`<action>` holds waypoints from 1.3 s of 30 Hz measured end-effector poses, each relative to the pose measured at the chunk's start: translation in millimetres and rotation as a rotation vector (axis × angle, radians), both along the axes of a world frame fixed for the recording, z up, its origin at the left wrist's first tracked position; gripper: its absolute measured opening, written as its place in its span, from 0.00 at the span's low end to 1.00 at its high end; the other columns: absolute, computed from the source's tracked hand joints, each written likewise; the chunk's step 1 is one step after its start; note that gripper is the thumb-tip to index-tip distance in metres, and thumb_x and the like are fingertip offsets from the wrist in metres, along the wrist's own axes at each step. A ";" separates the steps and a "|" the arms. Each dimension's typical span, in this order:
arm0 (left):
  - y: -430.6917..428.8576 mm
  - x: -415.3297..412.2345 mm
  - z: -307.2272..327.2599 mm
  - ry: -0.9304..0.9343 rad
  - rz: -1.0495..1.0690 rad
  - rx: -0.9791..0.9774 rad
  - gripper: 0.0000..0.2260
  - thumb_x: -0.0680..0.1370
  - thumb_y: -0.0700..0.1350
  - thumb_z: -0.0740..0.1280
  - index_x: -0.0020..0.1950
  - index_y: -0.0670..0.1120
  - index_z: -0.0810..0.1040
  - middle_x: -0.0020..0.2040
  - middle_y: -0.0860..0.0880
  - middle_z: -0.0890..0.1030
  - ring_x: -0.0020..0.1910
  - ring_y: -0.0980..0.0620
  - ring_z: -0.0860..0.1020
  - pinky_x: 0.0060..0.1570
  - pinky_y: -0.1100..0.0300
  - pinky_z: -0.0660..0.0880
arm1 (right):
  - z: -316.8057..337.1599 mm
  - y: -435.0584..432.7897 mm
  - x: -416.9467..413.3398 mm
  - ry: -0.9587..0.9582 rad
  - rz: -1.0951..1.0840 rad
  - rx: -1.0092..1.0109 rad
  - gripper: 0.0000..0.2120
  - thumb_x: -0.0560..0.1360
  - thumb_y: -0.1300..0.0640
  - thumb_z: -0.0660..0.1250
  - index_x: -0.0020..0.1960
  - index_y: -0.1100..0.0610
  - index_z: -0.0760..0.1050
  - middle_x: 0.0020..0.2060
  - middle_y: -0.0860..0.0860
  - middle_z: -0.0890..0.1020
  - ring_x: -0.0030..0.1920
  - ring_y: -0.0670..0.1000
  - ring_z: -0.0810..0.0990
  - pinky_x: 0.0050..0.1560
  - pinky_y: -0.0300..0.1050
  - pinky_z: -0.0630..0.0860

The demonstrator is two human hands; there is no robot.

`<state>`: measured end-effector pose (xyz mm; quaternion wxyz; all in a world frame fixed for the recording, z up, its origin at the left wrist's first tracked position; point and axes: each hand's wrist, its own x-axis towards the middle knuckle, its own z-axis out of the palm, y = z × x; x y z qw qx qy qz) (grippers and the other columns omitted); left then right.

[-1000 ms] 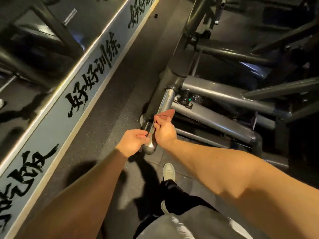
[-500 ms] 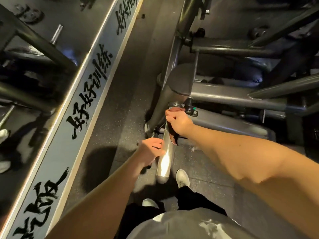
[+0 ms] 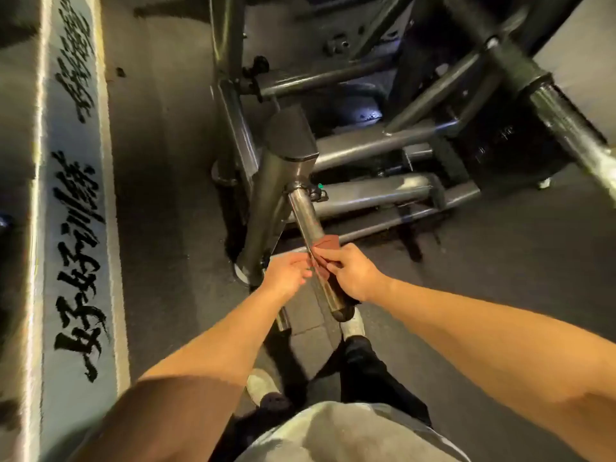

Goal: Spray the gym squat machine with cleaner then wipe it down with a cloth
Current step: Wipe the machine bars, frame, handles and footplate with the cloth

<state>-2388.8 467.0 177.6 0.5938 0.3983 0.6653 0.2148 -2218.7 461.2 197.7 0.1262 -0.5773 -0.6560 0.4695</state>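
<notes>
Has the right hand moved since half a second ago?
Yes. The right hand, gripping the reddish-brown cloth, slid down the shiny chrome bar, away from the green-tipped clamp.

Floor left of the chrome bar lies open, and so does the floor right of its lower end. Up top, the frame post and 2 grey crossbars close in tight.

The person's clothing, seen from above.
A loose light-grey fabric top fills the lower edge of the view. Beneath it run long black trousers, dark at the ankles, ending in two off-white low shoes with rounded toes, the left shoe and the right shoe. Both forearms are uncovered all the way down to the bare left hand and bare right hand.
</notes>
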 end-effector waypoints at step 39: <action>10.5 16.2 69.2 -0.079 -0.198 0.132 0.05 0.81 0.51 0.71 0.52 0.56 0.87 0.52 0.55 0.86 0.57 0.53 0.83 0.61 0.54 0.77 | 68.2 -32.2 11.8 0.433 -0.455 -0.281 0.11 0.83 0.64 0.61 0.48 0.60 0.82 0.41 0.60 0.83 0.41 0.55 0.80 0.46 0.53 0.79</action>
